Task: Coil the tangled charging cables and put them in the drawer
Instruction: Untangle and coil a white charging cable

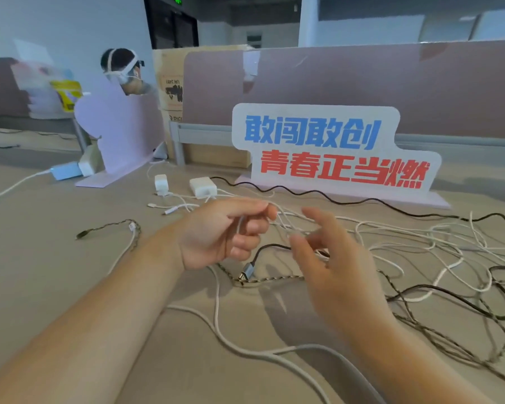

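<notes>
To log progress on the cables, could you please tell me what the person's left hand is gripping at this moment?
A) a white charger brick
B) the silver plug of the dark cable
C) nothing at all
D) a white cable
D: the left hand has its fingers curled round a white cable, while the silver plug and the white charger brick lie on the table away from it.

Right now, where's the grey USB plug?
Head view, centre of the table: the grey USB plug lies just below the left hand, beside the braided cable.
</notes>
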`<state>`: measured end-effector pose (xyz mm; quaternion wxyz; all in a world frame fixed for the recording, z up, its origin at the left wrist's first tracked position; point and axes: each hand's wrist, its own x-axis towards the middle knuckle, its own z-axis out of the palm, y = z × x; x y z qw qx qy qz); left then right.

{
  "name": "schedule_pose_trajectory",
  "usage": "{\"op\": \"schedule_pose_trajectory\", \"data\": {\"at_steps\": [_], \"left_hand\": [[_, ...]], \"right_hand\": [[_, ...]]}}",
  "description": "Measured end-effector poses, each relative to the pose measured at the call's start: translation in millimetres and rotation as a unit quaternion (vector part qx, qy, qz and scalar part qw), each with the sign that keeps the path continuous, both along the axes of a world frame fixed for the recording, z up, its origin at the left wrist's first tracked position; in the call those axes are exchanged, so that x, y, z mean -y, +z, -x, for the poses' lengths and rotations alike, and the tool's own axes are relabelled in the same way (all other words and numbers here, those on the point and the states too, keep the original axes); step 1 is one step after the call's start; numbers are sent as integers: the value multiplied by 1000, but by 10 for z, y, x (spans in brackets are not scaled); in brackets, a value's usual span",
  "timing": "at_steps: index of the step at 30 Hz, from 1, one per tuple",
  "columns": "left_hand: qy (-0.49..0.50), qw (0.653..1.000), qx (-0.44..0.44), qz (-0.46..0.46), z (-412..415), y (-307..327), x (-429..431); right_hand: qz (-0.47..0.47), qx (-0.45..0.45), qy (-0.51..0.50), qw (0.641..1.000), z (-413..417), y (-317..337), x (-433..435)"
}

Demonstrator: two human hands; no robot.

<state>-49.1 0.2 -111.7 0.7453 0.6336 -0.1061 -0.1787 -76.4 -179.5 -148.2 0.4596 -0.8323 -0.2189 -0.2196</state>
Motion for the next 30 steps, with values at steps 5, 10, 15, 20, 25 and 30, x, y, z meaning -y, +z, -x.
{"op": "schedule_pose_trajectory", "data": {"at_steps": [5, 10, 15, 20, 25, 30], "left_hand": [[-27, 996, -19, -85, 30, -6, -69], [-46, 996, -47, -66, 46, -1, -125], [-10, 995, -62, 77, -16, -36, -104], [40, 995, -50, 70, -20, -48, 96], [-2, 998, -55, -8, -15, -35, 164], [12, 990, -137, -42, -88, -151, 64]], "right_hand": [[-77, -6, -63, 995, -86, 99, 357], [-119, 9, -111, 987, -106, 163, 470], [-165, -24, -107, 980, -96, 163, 435], [-105, -46, -19, 993, 37, 59, 200], [-43, 12, 13, 999, 63, 2, 38], [-100, -17, -40, 994, 81, -58, 64]]}}
